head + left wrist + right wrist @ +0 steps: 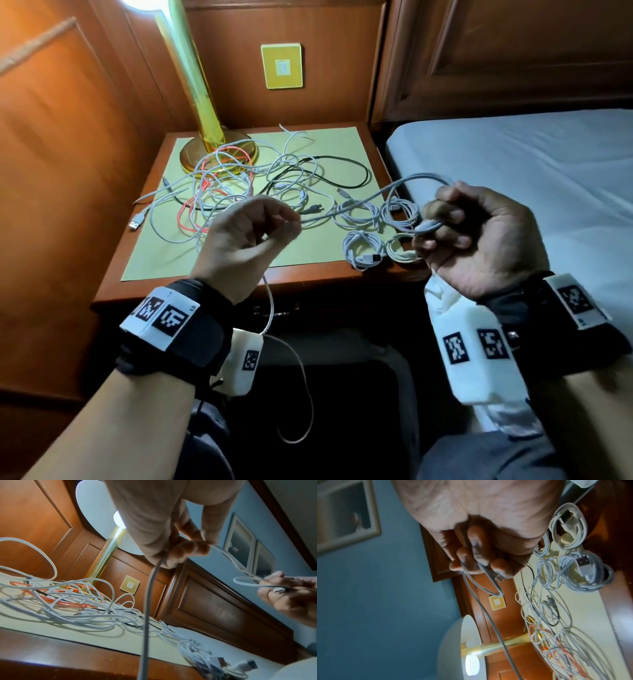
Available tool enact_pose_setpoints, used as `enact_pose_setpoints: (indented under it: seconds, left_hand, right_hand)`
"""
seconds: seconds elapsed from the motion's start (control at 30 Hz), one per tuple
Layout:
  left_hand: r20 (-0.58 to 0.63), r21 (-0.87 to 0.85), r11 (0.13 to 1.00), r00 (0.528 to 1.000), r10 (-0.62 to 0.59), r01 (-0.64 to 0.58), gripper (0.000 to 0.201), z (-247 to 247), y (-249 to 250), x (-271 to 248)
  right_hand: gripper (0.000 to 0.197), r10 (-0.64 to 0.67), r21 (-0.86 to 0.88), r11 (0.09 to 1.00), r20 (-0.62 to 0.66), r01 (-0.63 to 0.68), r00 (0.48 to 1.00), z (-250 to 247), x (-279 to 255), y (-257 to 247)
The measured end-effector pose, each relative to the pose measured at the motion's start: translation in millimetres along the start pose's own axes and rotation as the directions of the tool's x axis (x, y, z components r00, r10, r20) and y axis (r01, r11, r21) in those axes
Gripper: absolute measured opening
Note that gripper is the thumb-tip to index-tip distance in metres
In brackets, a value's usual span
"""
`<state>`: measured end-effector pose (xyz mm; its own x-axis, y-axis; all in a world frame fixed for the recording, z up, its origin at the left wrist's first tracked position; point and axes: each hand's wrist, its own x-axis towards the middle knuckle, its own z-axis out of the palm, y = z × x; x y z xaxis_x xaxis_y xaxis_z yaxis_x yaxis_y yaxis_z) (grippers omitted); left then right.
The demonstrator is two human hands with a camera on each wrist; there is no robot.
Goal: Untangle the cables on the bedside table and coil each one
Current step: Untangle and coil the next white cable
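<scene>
At frame centre, the left hand [246,236] and right hand [479,233] are both pinching a smooth white cable [359,202] above the glossy wooden bench [113,287], where tangled cords [219,185] are sprawling.

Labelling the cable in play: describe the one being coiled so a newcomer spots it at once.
Start at the bedside table with the gold lamp; in front of it two hands are raised. The white cable spans between them: the left hand pinches it, the right hand grips its plug end in a small loop. Unlike the tangled cables and the coiled bundles, it is off the table.
</scene>
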<state>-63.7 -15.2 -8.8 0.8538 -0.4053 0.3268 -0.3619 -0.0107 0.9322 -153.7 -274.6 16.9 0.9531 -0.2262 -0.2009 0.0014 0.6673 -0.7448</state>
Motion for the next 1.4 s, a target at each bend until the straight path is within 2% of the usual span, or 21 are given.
enact_pose_setpoints:
  seconds: [0.07,0.13,0.2,0.23,0.27,0.3,0.33,0.37,0.4,0.43,0.5,0.57,0.63,0.73,0.83,0.97,1.07,1.13,1.2,1.27,1.4]
  left_hand:
    - [0.087,0.017,0.999,0.995,-0.051,0.05,0.013,3,1,-3]
    - [0.086,0.108,0.993,0.995,-0.055,0.046,0.017,6,-5,-3]
    - [0.075,0.266,0.964,0.997,-0.025,0.004,0.02,13,-13,-4]
    - [0.103,0.33,0.944,0.994,-0.028,-0.007,0.02,18,-15,-6]
    - [0.154,0.366,0.931,0.987,-0.053,-0.007,0.018,24,-16,-10]
    - [0.216,0.373,0.928,0.972,-0.09,0.003,0.017,30,-15,-14]
    - [0.275,0.352,0.936,0.954,-0.124,0.02,0.015,37,-12,-18]
    - [0.319,0.312,0.949,0.937,-0.143,0.039,0.014,42,-9,-20]
    - [0.341,0.277,0.96,0.929,-0.145,0.049,0.014,45,-7,-20]
    - [0.342,0.243,0.969,0.93,-0.135,0.052,0.014,45,-4,-19]
    - [0.281,0.133,0.99,0.955,-0.092,0.057,0.012,41,-2,-15]
    - [0.187,-0.002,0.997,0.979,-0.077,0.079,0.006,35,-3,-12]
    - [0.124,0.014,0.995,0.988,-0.095,0.094,0.018,32,-9,-9]
    - [0.122,0.165,0.976,0.979,-0.161,0.14,0.04,30,-14,-11]
    - [0.177,0.153,0.959,0.948,-0.264,0.238,0.051,31,-14,-11]
    - [0.267,0.089,0.966,0.928,-0.26,0.245,0.042,34,-11,-10]
    - [0.265,-0.005,0.969,0.935,-0.237,0.247,0.022,35,-10,-9]
    - [0.246,0.025,0.97,0.939,-0.239,0.241,0.014,34,-12,-8]
    - [0.215,0.059,0.97,0.946,-0.241,0.234,0.013,35,-10,-8]
    - [0.206,-0.047,0.957,0.941,-0.27,0.286,0.013,36,-4,-8]
    - [0.237,-0.333,0.846,0.905,-0.352,0.416,0.024,36,3,-7]
  right_hand:
    - [0.027,-0.049,0.037,0.998,-0.084,0.052,0.995,-2,0,-7]
    - [0.028,-0.09,-0.021,0.996,-0.143,0.088,0.986,-1,-1,-6]
    - [0.03,-0.169,-0.21,0.968,-0.135,0.139,0.976,2,1,2]
    - [0.03,-0.254,-0.397,0.896,-0.088,0.2,0.963,5,0,9]
    - [0.03,-0.35,-0.612,0.739,0.007,0.28,0.937,5,0,16]
    - [0.028,-0.411,-0.782,0.515,0.135,0.352,0.901,6,-2,23]
    - [0.025,-0.42,-0.87,0.3,0.248,0.392,0.873,5,-2,30]
    - [0.022,-0.387,-0.904,0.154,0.316,0.399,0.866,5,-3,36]
    - [0.02,-0.327,-0.917,0.093,0.34,0.388,0.882,4,-4,39]
    - [0.021,-0.246,-0.926,0.114,0.326,0.361,0.913,5,-4,41]
    - [0.027,-0.071,-0.92,0.273,0.272,0.281,0.96,6,-4,43]
    - [0.033,0.047,-0.868,0.46,0.233,0.186,0.971,11,-6,43]
    - [0.035,0.121,-0.8,0.59,0.223,0.111,0.967,17,-8,45]
    - [0.034,0.144,-0.768,0.639,0.177,0.045,0.974,24,-9,48]
    - [0.036,0.177,-0.713,0.701,0.15,-0.018,0.973,28,-10,48]
    - [0.031,0.186,-0.619,0.784,0.157,-0.05,0.97,29,-10,48]
    - [0.026,0.162,-0.515,0.852,0.098,-0.089,0.982,28,-8,48]
    - [0.024,0.157,-0.46,0.881,0.061,-0.112,0.986,28,-7,47]
    - [0.023,0.158,-0.428,0.896,0.052,-0.121,0.986,29,-7,47]
    - [0.023,0.151,-0.429,0.895,0.037,-0.121,0.988,31,-9,48]
    - [0.024,0.127,-0.394,0.912,-0.002,-0.117,0.992,34,-9,51]
